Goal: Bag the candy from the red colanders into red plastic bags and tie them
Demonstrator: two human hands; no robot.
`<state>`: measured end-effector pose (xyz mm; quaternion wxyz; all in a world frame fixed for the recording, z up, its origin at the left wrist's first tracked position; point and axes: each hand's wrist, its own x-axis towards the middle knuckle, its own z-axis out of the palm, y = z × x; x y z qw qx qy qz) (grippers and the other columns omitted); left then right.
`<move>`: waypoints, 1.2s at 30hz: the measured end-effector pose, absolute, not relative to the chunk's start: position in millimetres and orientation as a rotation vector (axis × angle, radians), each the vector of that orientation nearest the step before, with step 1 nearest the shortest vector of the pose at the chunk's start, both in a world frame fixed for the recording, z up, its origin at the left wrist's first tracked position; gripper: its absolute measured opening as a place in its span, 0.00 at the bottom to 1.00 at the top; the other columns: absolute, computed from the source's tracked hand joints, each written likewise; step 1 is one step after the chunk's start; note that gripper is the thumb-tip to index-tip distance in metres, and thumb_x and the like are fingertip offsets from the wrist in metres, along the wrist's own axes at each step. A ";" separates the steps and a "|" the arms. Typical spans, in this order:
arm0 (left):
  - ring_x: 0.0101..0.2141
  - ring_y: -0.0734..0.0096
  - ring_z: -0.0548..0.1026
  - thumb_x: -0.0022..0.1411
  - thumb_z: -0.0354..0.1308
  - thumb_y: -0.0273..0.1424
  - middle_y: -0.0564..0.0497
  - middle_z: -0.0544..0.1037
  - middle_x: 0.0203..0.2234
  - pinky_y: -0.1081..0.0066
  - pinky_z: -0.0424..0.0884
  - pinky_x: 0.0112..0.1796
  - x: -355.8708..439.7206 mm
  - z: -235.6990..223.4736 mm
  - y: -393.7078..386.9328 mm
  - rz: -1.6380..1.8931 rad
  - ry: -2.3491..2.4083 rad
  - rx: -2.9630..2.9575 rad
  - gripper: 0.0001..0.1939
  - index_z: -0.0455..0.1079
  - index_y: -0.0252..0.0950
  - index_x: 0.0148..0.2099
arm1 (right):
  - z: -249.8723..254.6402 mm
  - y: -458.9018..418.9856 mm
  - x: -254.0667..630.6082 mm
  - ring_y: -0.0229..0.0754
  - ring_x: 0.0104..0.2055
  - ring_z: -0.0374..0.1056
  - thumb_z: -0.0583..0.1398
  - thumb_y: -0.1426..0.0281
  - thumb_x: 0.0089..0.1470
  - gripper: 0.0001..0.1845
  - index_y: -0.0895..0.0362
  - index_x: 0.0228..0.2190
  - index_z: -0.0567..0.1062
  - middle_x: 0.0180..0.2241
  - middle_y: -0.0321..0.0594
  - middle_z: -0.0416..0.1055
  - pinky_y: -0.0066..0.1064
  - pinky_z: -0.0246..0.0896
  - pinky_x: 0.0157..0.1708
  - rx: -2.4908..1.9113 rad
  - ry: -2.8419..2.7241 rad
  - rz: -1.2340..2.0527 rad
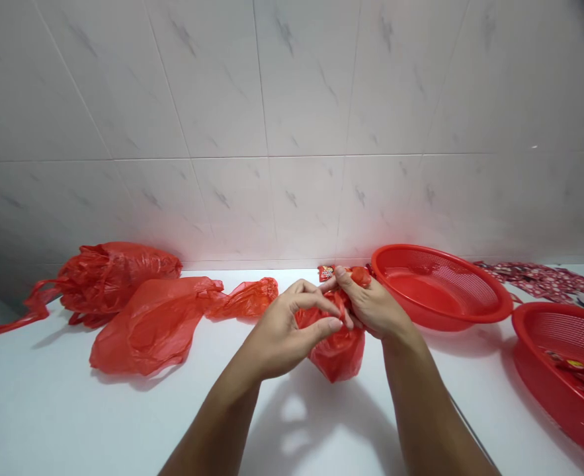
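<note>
A small, filled red plastic bag (338,357) hangs just above the white table, between my two hands. My right hand (371,301) is closed round its gathered top, the thumb pointing up and a bit of red plastic bulging out above the fist. From the left, my left hand (294,324) curls its fingers and thumb at the bag's twisted neck, the fingertips close together on a red strip there. What is inside the bag cannot be made out. Behind my hands, a small red packet (326,272) lies by the wall.
To the left lie a thick bundle of red bags (123,271), a loose bag (145,330) and a crumpled one (252,297). On the right stand a red basket (440,317) and another basket (534,363) holding packets. More red packets (540,277) are spread behind. A tiled wall closes the back.
</note>
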<state>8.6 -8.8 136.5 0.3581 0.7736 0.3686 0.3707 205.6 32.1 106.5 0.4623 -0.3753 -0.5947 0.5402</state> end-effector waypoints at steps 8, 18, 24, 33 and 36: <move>0.59 0.51 0.73 0.58 0.67 0.28 0.43 0.77 0.55 0.56 0.72 0.55 18.3 121.5 4.9 1.005 1.060 1.920 0.33 0.68 0.46 0.65 | 107.7 32.0 220.9 0.31 0.16 0.57 0.67 0.47 0.60 0.28 0.59 0.25 0.79 0.16 0.35 0.69 0.24 0.46 0.16 -0.792 -1.562 1.369; 0.29 0.71 0.70 0.59 0.62 0.30 0.55 0.70 0.26 0.70 0.66 0.31 -2.0 136.8 9.3 0.665 0.945 1.726 0.03 0.73 0.37 0.33 | 117.5 28.8 228.7 0.44 0.44 0.79 0.70 0.61 0.60 0.09 0.48 0.41 0.88 0.42 0.41 0.83 0.38 0.76 0.45 -0.557 -1.931 1.047; 0.29 0.71 0.69 0.63 0.65 0.37 0.55 0.69 0.26 0.69 0.68 0.34 -3.9 145.0 5.4 0.670 0.801 1.636 0.10 0.74 0.36 0.34 | 117.7 24.0 210.1 0.44 0.41 0.79 0.68 0.68 0.63 0.04 0.48 0.38 0.86 0.38 0.39 0.83 0.38 0.76 0.42 -0.572 -1.843 0.461; 0.32 0.66 0.79 0.66 0.65 0.43 0.49 0.81 0.32 0.66 0.76 0.37 -6.9 137.7 8.7 0.919 0.818 1.396 0.20 0.78 0.42 0.56 | 113.9 23.7 202.7 0.46 0.44 0.80 0.64 0.73 0.65 0.08 0.49 0.38 0.82 0.40 0.40 0.83 0.39 0.79 0.44 -0.565 -1.729 -0.046; 0.34 0.64 0.81 0.62 0.69 0.36 0.49 0.83 0.35 0.65 0.77 0.38 -1.8 139.2 5.2 0.843 0.740 1.443 0.22 0.78 0.43 0.58 | 113.1 21.4 196.7 0.46 0.44 0.80 0.64 0.72 0.65 0.08 0.48 0.38 0.83 0.40 0.41 0.82 0.40 0.80 0.45 -0.552 -1.718 -0.028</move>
